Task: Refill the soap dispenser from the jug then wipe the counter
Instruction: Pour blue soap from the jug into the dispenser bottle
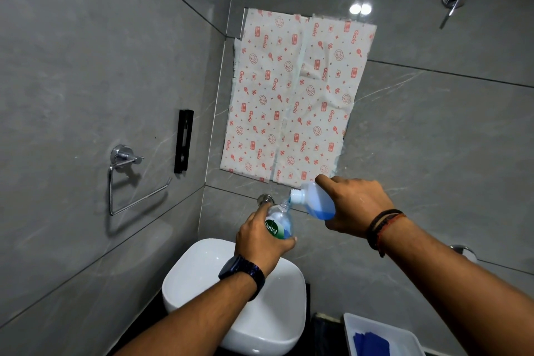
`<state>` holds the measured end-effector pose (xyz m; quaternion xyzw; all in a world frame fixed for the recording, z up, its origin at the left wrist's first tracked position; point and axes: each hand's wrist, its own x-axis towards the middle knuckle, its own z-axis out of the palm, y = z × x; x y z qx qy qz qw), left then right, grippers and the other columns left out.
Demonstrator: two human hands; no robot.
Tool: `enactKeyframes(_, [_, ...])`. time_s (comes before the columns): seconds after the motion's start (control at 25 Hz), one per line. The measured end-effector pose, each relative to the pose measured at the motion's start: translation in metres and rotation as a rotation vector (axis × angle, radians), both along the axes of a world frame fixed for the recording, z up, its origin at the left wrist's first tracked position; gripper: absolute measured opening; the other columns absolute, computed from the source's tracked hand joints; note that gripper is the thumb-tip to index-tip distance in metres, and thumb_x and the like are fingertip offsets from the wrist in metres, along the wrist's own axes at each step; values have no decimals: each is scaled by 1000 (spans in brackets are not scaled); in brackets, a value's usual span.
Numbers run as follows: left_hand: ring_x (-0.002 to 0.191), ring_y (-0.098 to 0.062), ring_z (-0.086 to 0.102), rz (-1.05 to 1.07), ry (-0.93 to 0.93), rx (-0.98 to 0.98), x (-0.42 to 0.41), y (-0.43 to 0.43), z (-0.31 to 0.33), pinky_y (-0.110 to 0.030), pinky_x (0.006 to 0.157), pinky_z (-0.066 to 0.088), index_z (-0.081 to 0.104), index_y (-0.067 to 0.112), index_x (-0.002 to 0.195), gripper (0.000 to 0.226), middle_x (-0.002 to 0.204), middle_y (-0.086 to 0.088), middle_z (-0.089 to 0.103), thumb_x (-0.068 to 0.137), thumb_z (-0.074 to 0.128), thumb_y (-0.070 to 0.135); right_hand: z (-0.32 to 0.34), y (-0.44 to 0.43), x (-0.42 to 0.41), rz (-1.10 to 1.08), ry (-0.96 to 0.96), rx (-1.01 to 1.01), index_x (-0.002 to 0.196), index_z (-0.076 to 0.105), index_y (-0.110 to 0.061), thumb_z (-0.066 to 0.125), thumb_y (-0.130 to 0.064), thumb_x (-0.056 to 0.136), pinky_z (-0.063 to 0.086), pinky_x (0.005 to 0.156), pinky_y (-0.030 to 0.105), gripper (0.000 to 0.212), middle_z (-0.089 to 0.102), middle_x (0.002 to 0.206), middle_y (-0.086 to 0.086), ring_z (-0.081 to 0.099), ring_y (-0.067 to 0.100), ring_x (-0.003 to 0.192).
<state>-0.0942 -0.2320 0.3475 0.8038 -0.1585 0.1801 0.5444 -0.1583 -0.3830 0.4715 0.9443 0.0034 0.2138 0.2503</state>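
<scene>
My left hand grips a clear soap dispenser bottle with a green label, held above the white basin. Its pump top is off and its neck points up to the right. My right hand holds a translucent jug of blue liquid, tipped down to the left. The jug's white spout touches the dispenser's open neck. Some blue liquid sits low in both bottles.
A white tray holding a blue cloth stands on the dark counter at the lower right. A wall tap sits behind the bottles. A chrome towel ring hangs on the left wall. Printed paper covers the mirror.
</scene>
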Motion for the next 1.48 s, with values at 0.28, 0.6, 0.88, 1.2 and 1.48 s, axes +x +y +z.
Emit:
enactKeyframes(0.28, [101, -19, 60, 6, -1, 2, 2, -1, 1, -38, 84, 55, 50, 27, 124, 82, 116, 3, 64, 52, 84, 42, 2, 0, 1, -2, -6, 4, 120, 31, -31, 72, -40, 71, 53, 62, 33, 65, 63, 113, 0, 60, 22, 83])
enactKeyframes(0.6, [99, -19, 60, 3, -4, 0, 1, -4, 3, -37, 82, 56, 50, 29, 122, 81, 114, 4, 64, 51, 85, 42, 3, -3, 0, 1, -17, -8, 120, 31, -31, 72, -41, 70, 52, 61, 32, 66, 64, 110, -1, 59, 22, 81])
enactKeyframes(0.88, [98, -18, 61, 1, -1, -3, 0, -4, 3, -36, 83, 56, 50, 29, 121, 79, 113, 5, 65, 51, 84, 43, 4, -3, -1, 0, -11, -6, 120, 31, -30, 73, -40, 70, 55, 63, 34, 65, 64, 109, 0, 60, 22, 82])
enactKeyframes(1.2, [100, -18, 61, 4, 0, -4, -3, -4, 5, -37, 83, 56, 50, 27, 123, 81, 116, 4, 64, 52, 85, 42, 8, -2, -3, 8, -17, -22, 119, 32, -31, 72, -40, 70, 55, 61, 33, 64, 64, 110, -1, 60, 23, 81])
enactKeyframes(1.48, [103, -20, 60, 5, -1, 6, -4, -4, 6, -39, 84, 56, 50, 26, 125, 82, 118, 3, 64, 53, 85, 42, 7, -3, -3, 5, -23, -35, 118, 32, -31, 71, -41, 71, 51, 58, 32, 62, 64, 109, -1, 59, 22, 79])
